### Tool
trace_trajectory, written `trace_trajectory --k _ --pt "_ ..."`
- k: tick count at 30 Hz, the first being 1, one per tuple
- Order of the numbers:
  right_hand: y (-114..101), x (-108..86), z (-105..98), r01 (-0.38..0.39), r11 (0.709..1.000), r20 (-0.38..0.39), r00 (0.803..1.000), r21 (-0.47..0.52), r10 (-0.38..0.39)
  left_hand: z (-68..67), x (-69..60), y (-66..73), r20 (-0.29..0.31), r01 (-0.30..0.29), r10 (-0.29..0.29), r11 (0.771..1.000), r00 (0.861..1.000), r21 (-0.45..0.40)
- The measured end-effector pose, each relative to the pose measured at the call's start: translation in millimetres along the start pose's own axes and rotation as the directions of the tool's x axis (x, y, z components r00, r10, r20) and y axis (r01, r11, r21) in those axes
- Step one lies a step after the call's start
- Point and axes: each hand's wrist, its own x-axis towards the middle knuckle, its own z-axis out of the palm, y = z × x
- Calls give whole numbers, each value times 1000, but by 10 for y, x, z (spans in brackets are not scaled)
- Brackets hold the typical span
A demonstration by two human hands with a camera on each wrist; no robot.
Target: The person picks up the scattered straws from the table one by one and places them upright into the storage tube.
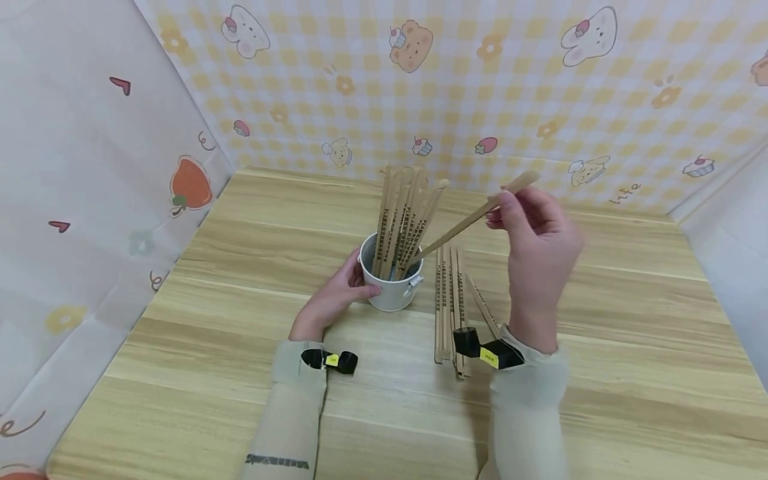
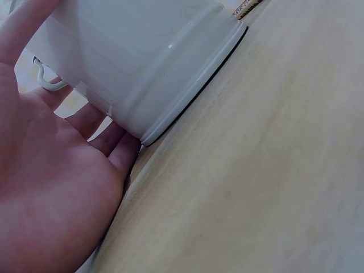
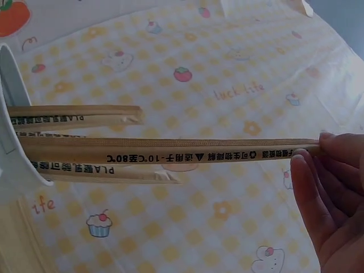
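Observation:
A small white metal bucket (image 1: 391, 298) stands upright on the wooden table, several paper-wrapped straws (image 1: 401, 213) leaning inside it. My left hand (image 1: 337, 297) holds the bucket from the left, thumb across its front; in the left wrist view the fingers curve behind the bucket wall (image 2: 131, 68). Up to the right, my right hand (image 1: 545, 243) pinches the top part of one wrapped straw (image 1: 459, 228) between thumb and fingers. That straw slants down to the left, its lower end inside the bucket's rim. Printed lettering shows along the held straw (image 3: 227, 149) in the right wrist view.
More wrapped straws (image 1: 444, 307) lie on the table (image 1: 384, 413) right of the bucket, one of them angled apart and partly hidden by the right wrist. A yellow checked cloth (image 1: 456, 87) with cartoon prints hangs behind the table; a pale printed sheet (image 1: 90, 167) covers the left side.

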Motion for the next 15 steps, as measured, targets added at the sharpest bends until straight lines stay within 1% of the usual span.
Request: trace_trajectory --k 2,3,5,8,11,15 --pt "40 -10 27 -16 998 41 999 -61 18 3 0 1 10 -6 6 1000 1000 -11" --pt "46 -24 49 -24 995 59 998 -99 30 -8 11 -36 13 -13 13 1000 1000 -16" --pt "68 -49 92 -38 984 93 994 -176 55 -7 8 -44 16 -13 13 1000 1000 -23" --pt "162 -71 141 -59 961 139 985 -271 100 -13 7 -54 10 -4 4 1000 1000 -20" --pt "290 -80 168 -72 942 178 974 -328 136 -15 6 -48 1 4 -4 1000 1000 -8" --pt "479 -66 167 -51 926 212 968 -373 138 -16 16 -25 0 -1 1 1000 1000 -2"
